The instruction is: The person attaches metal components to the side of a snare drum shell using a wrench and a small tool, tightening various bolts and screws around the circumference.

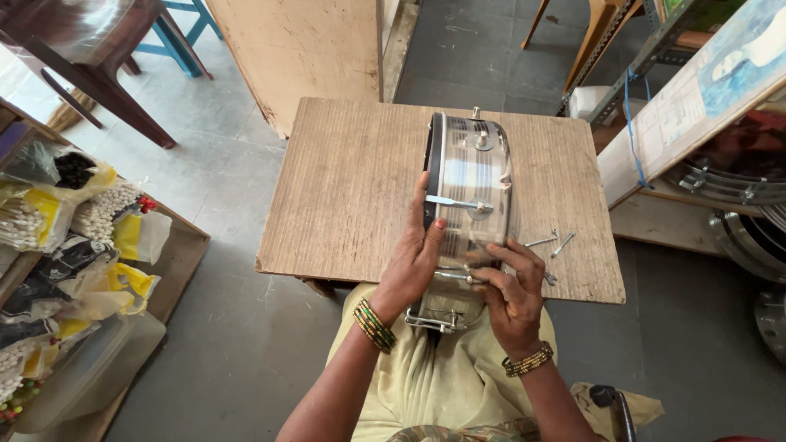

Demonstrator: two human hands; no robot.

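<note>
At the far left of the frame a low shelf (176, 270) holds plastic bags (90, 217) of small white and yellow goods, and the legs of a dark wooden stool (98, 78) show at the upper left. In the middle, a bare wooden worktop (344, 196) carries a shiny metal drum shell (471, 196) stood on its edge, its near end overhanging toward the person's lap, which seems to bring the side fittings within easy reach. The left hand (413, 258) lies flat and clasped against the shell's left rim, apparently bracing it so it cannot roll. The right hand (512, 299) is curled around a tension rod (458, 277) on the shell's near side, fingers pinching it. Just right of that hand, loose screws (553, 241) lie on the worktop, close by for picking up. At the right edge, more metal hoops (737, 188) sit stacked under a leaning board (688, 106).
</note>
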